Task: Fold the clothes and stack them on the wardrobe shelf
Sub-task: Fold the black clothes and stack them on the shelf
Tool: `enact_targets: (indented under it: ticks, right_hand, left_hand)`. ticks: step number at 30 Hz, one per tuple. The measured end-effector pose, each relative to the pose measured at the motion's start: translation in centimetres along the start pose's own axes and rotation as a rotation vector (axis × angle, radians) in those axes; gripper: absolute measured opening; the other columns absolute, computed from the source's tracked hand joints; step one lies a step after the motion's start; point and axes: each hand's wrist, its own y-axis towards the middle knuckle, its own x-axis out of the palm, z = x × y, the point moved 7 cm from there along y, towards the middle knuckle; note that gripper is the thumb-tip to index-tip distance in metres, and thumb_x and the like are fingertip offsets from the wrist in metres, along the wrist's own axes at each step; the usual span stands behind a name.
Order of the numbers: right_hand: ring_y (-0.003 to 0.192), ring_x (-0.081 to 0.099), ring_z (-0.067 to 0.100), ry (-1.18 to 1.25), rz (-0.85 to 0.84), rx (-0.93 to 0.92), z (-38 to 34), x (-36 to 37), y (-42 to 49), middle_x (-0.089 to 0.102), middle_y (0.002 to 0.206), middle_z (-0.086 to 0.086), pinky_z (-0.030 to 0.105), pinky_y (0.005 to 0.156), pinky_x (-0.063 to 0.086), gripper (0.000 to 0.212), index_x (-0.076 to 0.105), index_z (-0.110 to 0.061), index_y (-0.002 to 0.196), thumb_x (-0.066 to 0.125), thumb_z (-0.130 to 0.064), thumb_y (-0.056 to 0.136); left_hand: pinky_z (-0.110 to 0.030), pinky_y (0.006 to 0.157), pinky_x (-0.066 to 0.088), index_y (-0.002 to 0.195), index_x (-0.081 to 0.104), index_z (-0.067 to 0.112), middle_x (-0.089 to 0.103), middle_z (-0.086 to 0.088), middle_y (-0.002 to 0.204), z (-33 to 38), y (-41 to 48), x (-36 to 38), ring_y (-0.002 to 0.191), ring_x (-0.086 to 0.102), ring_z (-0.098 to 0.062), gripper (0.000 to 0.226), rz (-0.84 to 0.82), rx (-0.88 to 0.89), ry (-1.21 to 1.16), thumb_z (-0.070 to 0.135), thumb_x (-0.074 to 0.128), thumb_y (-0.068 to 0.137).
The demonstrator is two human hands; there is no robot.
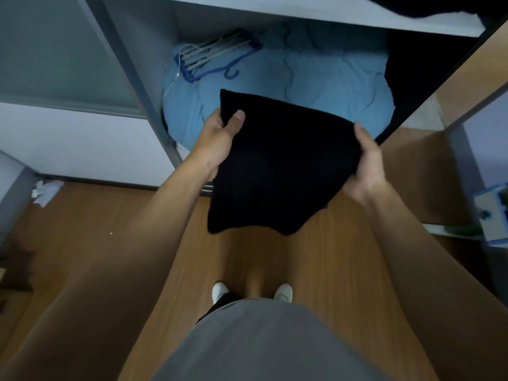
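A folded black garment (277,166) hangs flat in the air in front of the open wardrobe, held at both sides. My left hand (220,141) grips its left edge, thumb on top and fingers underneath. My right hand (365,166) grips the right edge the same way. The white wardrobe shelf (302,15) runs across the top of the view, above the garment. A dark piece of clothing (453,4) lies on that shelf at the far right.
Below the shelf, a bulky blue duvet (316,75) fills the wardrobe bottom, with a bundle of hangers (217,53) on it. A brown door panel (467,86) stands open at right, a sliding frosted door (55,56) at left. Crumpled paper (45,191) lies on the wooden floor.
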Motion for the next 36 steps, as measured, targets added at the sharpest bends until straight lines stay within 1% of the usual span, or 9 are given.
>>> enact_targets:
  ticks: [2, 5, 10, 14, 21, 24, 29, 32, 36]
  right_hand:
    - [0.115, 0.067, 0.016, -0.181, -0.069, 0.131, 3.5, -0.8, -1.0, 0.072, 0.122, -0.003, 0.036, 0.091, 0.056, 0.035, 0.070, -0.029, 0.118, 0.061, -0.051, 0.092]
    - [0.120, 0.064, 0.024, -0.386, -0.155, 0.206, 7.7, -0.4, -2.1, 0.070, 0.125, 0.005, 0.034, 0.100, 0.051, 0.040, 0.061, -0.015, 0.128, 0.066, -0.024, 0.089]
    - [0.106, 0.071, 0.021, -0.214, -0.043, 0.124, 6.5, 1.0, -2.4, 0.074, 0.115, 0.005, 0.027, 0.080, 0.059, 0.032, 0.065, -0.016, 0.123, 0.069, -0.023, 0.092]
    - [0.100, 0.073, 0.023, -0.262, 0.013, 0.097, 5.1, 1.1, -2.0, 0.076, 0.109, 0.006, 0.027, 0.076, 0.059, 0.028, 0.068, -0.017, 0.117, 0.070, -0.030, 0.092]
    - [0.099, 0.073, 0.024, -0.491, 0.237, 0.121, 6.0, -0.8, 1.1, 0.076, 0.107, 0.007, 0.040, 0.089, 0.059, 0.030, 0.068, -0.013, 0.118, 0.067, -0.030, 0.094]
    - [0.116, 0.064, 0.025, -0.620, 0.318, 0.107, 7.3, -1.0, 2.3, 0.063, 0.130, 0.009, 0.042, 0.103, 0.051, 0.047, 0.057, -0.017, 0.133, 0.071, -0.033, 0.090]
    - [0.110, 0.065, 0.012, -0.800, 0.067, 0.101, 9.7, 2.8, 2.9, 0.061, 0.130, 0.000, 0.026, 0.091, 0.055, 0.064, 0.056, -0.033, 0.133, 0.084, -0.035, 0.075]
    - [0.122, 0.048, 0.016, -1.235, -0.072, 0.047, 10.7, 5.6, 3.5, 0.047, 0.134, 0.003, 0.028, 0.099, 0.044, 0.080, 0.039, -0.018, 0.145, 0.082, -0.016, 0.078]
    - [0.116, 0.055, 0.033, -1.669, 0.042, -0.058, 9.9, 8.3, 4.7, 0.055, 0.124, 0.019, 0.036, 0.091, 0.049, 0.047, 0.051, -0.006, 0.129, 0.060, 0.002, 0.084]
  left_hand:
    - [-0.028, 0.077, 0.058, 0.119, 0.061, 0.011, 0.075, -0.007, 0.107, -0.5, -0.2, 0.2, 0.098, 0.073, -0.021, 0.024, 0.065, -0.052, -0.062, 0.026, 0.053, 0.102]
    - [-0.032, 0.073, 0.060, 0.118, 0.061, 0.005, 0.075, -0.011, 0.103, -1.6, -0.5, -1.2, 0.096, 0.073, -0.026, 0.031, 0.180, -0.174, -0.135, 0.030, 0.060, 0.099]
    - [-0.039, 0.097, 0.053, 0.125, 0.068, 0.018, 0.065, -0.006, 0.132, -4.4, -2.5, -2.9, 0.123, 0.062, -0.023, 0.048, -0.117, -0.382, -0.409, 0.052, 0.061, 0.092]
    - [-0.033, 0.096, 0.054, 0.129, 0.059, 0.018, 0.065, -0.005, 0.133, -7.4, -4.2, -2.3, 0.124, 0.061, -0.022, 0.039, -0.286, -0.433, -0.234, 0.027, 0.066, 0.091]
    - [-0.025, 0.077, 0.058, 0.125, 0.061, 0.019, 0.075, -0.001, 0.108, -8.5, -3.5, -5.9, 0.106, 0.069, -0.023, 0.053, 0.009, -0.352, -0.033, 0.006, 0.069, 0.074]
    - [-0.025, 0.086, 0.057, 0.149, 0.037, 0.031, 0.063, 0.003, 0.126, -8.1, -2.7, -7.7, 0.110, 0.067, -0.015, 0.079, 0.050, -0.288, -0.022, 0.004, 0.071, 0.083]
    - [-0.022, 0.087, 0.055, 0.151, 0.038, 0.032, 0.061, 0.001, 0.127, -7.4, -2.5, -10.1, 0.108, 0.069, -0.013, 0.090, -0.066, -0.326, 0.015, -0.001, 0.079, 0.078]
    - [-0.028, 0.110, 0.041, 0.155, 0.027, 0.029, 0.048, -0.001, 0.146, -6.0, -2.2, -10.9, 0.130, 0.051, -0.015, 0.104, -0.186, -0.390, 0.322, -0.002, 0.083, 0.072]
    - [-0.020, 0.108, 0.029, 0.157, 0.018, 0.026, 0.034, -0.001, 0.157, -3.1, -0.5, -11.6, 0.140, 0.035, -0.018, 0.106, -0.261, -0.311, 0.924, 0.007, 0.079, 0.073]
